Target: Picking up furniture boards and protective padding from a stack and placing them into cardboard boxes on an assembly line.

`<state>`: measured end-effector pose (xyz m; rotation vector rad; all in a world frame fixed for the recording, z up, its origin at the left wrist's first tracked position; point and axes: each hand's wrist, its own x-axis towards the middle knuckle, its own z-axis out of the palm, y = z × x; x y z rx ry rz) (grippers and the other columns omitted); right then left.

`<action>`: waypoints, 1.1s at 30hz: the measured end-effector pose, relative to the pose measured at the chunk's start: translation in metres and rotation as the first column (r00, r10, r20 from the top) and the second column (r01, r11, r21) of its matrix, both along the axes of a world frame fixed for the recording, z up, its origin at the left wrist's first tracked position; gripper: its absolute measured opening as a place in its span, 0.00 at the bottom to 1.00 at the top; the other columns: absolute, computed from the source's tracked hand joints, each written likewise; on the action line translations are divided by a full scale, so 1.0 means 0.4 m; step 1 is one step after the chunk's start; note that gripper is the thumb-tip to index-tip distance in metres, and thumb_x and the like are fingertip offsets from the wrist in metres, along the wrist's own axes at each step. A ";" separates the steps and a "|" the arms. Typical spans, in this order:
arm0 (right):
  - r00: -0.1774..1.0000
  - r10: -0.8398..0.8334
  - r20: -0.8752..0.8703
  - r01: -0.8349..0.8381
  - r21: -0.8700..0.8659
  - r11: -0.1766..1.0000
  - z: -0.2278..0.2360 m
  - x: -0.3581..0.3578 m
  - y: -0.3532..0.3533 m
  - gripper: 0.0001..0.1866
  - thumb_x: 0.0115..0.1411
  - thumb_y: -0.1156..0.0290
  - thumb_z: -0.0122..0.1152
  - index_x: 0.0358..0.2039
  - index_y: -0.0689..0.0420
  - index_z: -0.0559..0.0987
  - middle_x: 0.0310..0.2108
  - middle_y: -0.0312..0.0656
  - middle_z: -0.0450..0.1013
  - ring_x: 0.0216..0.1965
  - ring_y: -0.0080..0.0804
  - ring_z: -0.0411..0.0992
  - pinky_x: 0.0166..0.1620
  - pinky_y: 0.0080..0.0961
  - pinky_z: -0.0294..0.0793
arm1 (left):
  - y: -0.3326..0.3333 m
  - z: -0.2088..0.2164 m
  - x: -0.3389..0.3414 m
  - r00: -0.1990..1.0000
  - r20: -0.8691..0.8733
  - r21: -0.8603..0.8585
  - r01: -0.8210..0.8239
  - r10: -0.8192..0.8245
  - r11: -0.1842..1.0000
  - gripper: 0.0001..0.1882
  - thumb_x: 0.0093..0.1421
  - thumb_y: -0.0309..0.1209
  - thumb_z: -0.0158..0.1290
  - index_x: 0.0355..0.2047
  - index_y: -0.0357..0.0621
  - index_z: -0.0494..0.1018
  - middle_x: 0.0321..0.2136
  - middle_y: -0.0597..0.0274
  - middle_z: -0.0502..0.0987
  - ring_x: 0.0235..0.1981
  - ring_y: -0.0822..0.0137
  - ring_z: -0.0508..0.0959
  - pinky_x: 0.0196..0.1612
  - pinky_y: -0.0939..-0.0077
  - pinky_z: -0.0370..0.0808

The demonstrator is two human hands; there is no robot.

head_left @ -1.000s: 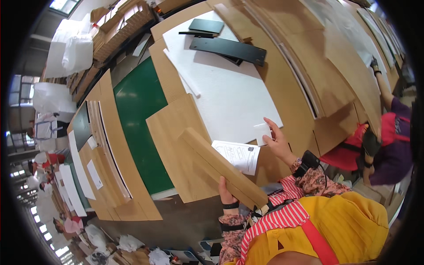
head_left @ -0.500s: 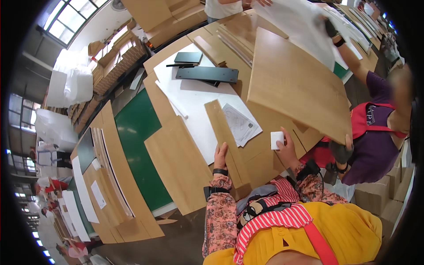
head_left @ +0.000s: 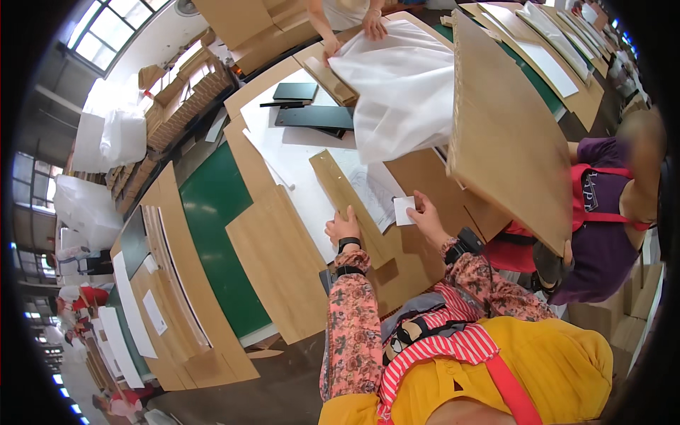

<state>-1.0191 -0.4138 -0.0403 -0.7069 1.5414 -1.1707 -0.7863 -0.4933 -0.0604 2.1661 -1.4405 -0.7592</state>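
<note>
Along the left edge of the wood-grain strip [head_left: 354,205], near its middle, the left hand [head_left: 343,228] sits with fingers slightly bent and a little apart, fingertips at the edge; whether they grip or only rest cannot be told. Right of the strip, the right hand [head_left: 427,216] pinches a small white square piece [head_left: 404,211] between thumb and fingers, the gap narrow; the piece is flat-faced with straight edges, material uncertain. The strip itself is long, straight-sided, tan, with a faint grain and a slight sheen. Just to its right lies a printed paper sheet [head_left: 380,188], thin, with line drawings. Left of and beyond the strip: a smooth white panel [head_left: 301,159], rectangular, bearing flat dark panels [head_left: 312,118] at its far part. Farther left, a broad wood-grain board [head_left: 280,262], then a glossy green surface [head_left: 223,234]. Beyond the strip, soft white sheeting [head_left: 404,88], wrinkled and slightly translucent, lies under the hands of a co-worker [head_left: 373,27]. To the strip's right, a second person in a purple top [head_left: 598,195] supports a large brown board [head_left: 510,149], tilted up, its edge rough.
</note>
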 end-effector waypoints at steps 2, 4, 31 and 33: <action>0.999 -0.033 -0.012 0.032 -0.036 0.999 -0.004 0.016 -0.016 0.29 0.62 0.76 0.61 0.63 0.60 0.66 0.44 0.39 0.75 0.44 0.26 0.73 0.47 0.23 0.73 | 0.024 0.003 0.020 0.978 0.211 0.024 -0.012 0.006 1.000 0.34 0.62 0.61 0.49 0.55 0.47 0.75 0.39 0.43 0.78 0.41 0.41 0.78 0.49 0.52 0.75; 0.996 0.044 0.082 -0.043 -0.013 0.999 0.025 0.091 -0.059 0.27 0.61 0.74 0.63 0.61 0.61 0.69 0.44 0.43 0.76 0.44 0.27 0.74 0.46 0.24 0.73 | 0.081 -0.008 0.141 0.974 -0.215 0.045 0.077 -0.066 0.996 0.30 0.63 0.54 0.52 0.55 0.44 0.76 0.39 0.44 0.79 0.41 0.47 0.79 0.49 0.57 0.76; 0.816 0.190 -0.547 -0.158 0.105 0.982 -0.060 -0.166 0.624 0.12 0.58 0.67 0.61 0.36 0.61 0.84 0.25 0.45 0.79 0.28 0.31 0.79 0.35 0.27 0.76 | 0.809 -0.115 0.735 0.003 -0.709 0.341 -0.874 0.705 0.347 0.27 0.65 0.43 0.57 0.58 0.47 0.61 0.47 0.50 0.75 0.37 0.49 0.81 0.37 0.48 0.82; 0.753 0.150 -0.641 0.002 0.230 0.973 -0.126 -0.222 0.734 0.11 0.55 0.65 0.60 0.33 0.57 0.85 0.29 0.51 0.79 0.33 0.49 0.79 0.38 0.40 0.77 | 0.773 -0.084 0.686 0.053 -0.700 0.323 -0.866 0.712 0.382 0.28 0.65 0.45 0.57 0.57 0.45 0.61 0.45 0.51 0.76 0.35 0.52 0.81 0.33 0.55 0.82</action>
